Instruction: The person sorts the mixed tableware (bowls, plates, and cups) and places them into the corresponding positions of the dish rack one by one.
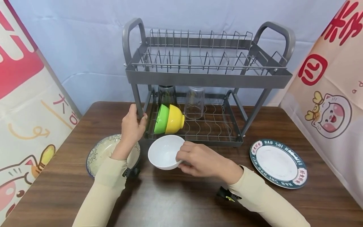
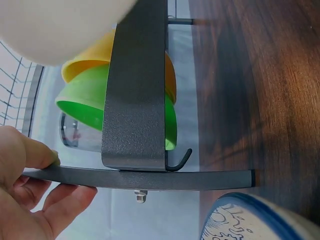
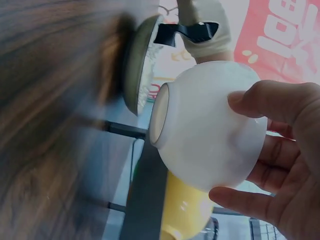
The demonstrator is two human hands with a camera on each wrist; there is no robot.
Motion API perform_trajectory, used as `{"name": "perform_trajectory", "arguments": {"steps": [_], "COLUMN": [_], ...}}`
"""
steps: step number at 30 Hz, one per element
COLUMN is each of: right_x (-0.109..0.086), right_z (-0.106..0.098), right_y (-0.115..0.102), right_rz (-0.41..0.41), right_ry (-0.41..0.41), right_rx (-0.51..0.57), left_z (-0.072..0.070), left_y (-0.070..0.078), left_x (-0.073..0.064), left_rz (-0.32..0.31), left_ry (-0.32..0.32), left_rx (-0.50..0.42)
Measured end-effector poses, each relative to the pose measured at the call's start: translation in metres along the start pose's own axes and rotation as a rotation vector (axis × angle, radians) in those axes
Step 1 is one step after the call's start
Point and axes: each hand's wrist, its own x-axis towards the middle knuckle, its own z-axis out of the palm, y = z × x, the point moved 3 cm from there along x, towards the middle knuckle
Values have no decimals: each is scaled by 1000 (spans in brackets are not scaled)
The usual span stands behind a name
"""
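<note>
My right hand [image 1: 199, 159] grips a white bowl [image 1: 165, 152] by its right rim, holding it above the table in front of the rack. In the right wrist view the thumb presses the outside of the white bowl [image 3: 210, 125]. My left hand [image 1: 132, 130] pinches the front left leg of the grey two-tier dish rack [image 1: 208, 78]; the left wrist view shows fingers on both sides of that dark bar [image 2: 135, 179]. On the lower tier a green bowl [image 1: 161, 119] and a yellow bowl [image 1: 175, 119] stand tilted on their sides, nested together.
Behind the bowls stand a dark glass [image 1: 167, 95] and a clear glass [image 1: 194, 102]. A patterned bowl [image 1: 99, 151] sits on the table [image 1: 170, 201] under my left forearm. At the right lies a white plate [image 1: 279, 164] with a green rim. The upper tier carries upright wire dividers [image 1: 198, 60].
</note>
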Motion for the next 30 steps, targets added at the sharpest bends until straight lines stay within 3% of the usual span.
{"name": "perform_trajectory", "arguments": {"steps": [17,23,30], "right_x": [-19,-28,-34], "right_z": [-21,-33,-43], "right_y": [10,19,33], "right_rz": [80,127,161], "right_ry": [84,128,147], "right_rx": [49,101,81], "left_z": [1,1,0], "left_y": [-3,-3,-3], "left_x": [1,1,0], "left_rz": [-3,-3,-10], "left_ry": [-6,-8,-16], "left_rx": [-27,-26,-24]}}
